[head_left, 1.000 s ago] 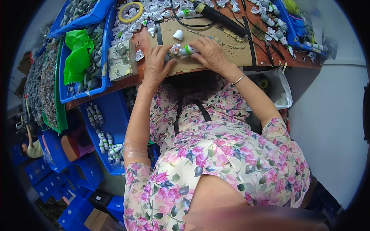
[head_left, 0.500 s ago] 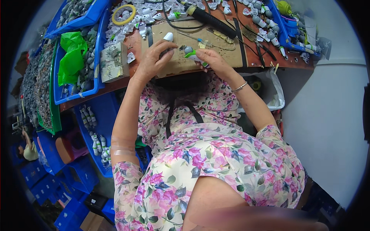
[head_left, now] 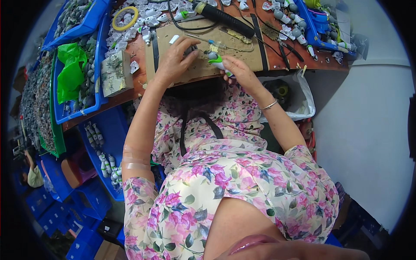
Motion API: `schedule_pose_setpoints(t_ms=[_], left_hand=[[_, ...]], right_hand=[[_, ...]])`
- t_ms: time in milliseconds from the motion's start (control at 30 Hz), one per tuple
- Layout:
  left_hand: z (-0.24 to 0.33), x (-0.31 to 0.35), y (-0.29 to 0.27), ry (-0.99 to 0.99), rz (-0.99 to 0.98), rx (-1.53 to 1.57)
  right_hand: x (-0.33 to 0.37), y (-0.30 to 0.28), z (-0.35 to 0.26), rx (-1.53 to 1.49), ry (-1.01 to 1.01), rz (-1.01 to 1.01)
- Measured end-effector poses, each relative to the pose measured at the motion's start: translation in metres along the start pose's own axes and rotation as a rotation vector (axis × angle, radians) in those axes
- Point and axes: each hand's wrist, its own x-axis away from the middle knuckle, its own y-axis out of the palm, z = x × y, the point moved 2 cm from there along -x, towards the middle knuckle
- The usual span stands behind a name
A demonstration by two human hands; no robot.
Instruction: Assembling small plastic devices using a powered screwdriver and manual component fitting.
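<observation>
My right hand is closed around a small white and green device with a round grey tip, which points up and to the left. Facing it, my left hand has its fingers curled over a dark grey piece, mostly hidden by the fingers and thumb. A white rounded piece shows beside the left fingers; whether it is held or lies on the board I cannot tell. Both hands are over a worn cardboard mat. A thin rod with a blue part lies just beyond them.
A thick black corded tool lies across the mat's far side. Pliers rest at the right. Clear plastic pieces, a yellow tape ring and a blocky box sit leftward. Blue bins of grey parts flank the bench.
My view has shifted, so the bench sits farther left. My left hand has moved rightward over the mat, its fingers now past the white piece. The right hand still holds the device.
</observation>
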Motion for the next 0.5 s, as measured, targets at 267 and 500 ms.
schedule_pose_setpoints(t_ms=[267, 500], left_hand=[[0.010, 0.019, 0.007, 0.162, 0.407, -0.289], [0.015, 0.052, 0.015, -0.121, 0.162, -0.069]], right_hand=[[0.003, 0.056, 0.023, -0.092, -0.188, 0.070], [0.007, 0.085, 0.035, 0.238, -0.400, 0.199]])
